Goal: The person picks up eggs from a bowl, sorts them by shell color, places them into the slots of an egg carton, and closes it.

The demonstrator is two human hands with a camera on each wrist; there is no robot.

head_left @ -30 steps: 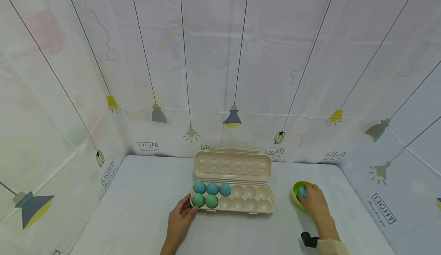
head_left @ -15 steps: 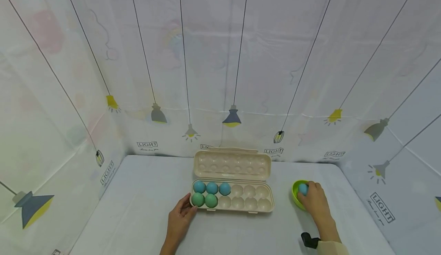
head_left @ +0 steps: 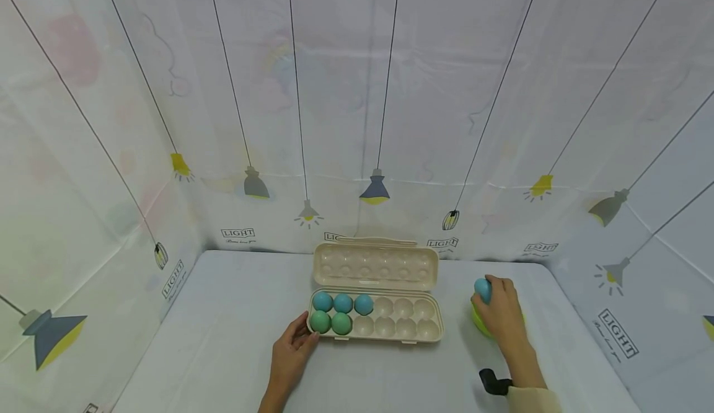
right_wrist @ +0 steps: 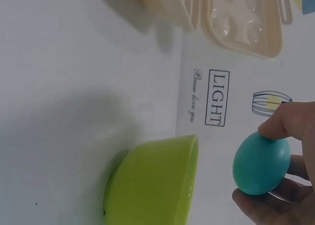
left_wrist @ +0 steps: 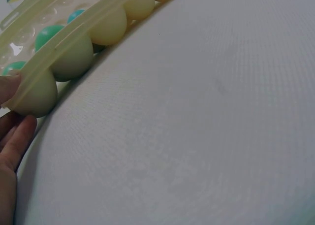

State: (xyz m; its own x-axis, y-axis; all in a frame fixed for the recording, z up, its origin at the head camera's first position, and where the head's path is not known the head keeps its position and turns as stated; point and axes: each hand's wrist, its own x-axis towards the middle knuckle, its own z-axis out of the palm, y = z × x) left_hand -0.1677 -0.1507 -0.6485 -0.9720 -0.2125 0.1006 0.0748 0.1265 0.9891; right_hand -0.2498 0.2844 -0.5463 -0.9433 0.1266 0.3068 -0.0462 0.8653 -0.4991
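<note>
A beige egg carton (head_left: 385, 327) lies with its lid raised on the white table. Three blue eggs (head_left: 343, 303) fill the left end of its back row, and two green eggs (head_left: 341, 324) sit in front of them. My left hand (head_left: 291, 352) grips the carton's left front corner, thumb over the rim and fingers below, as the left wrist view shows. With thumb and fingers my right hand (head_left: 502, 315) holds a blue egg (right_wrist: 261, 163) above the lime-green bowl (right_wrist: 152, 185). In the head view that hand partly covers the bowl, and its inside is hidden.
The carton's lid (head_left: 376, 266) leans back close to the wall sheet (head_left: 357, 121), which is printed with lamps. A black strap-like piece (head_left: 494, 382) is at my right wrist. White tabletop (head_left: 401, 379) lies between carton and bowl.
My right hand has lifted the blue egg up out of the bowl and slightly left. My left hand and the carton have stayed in place.
</note>
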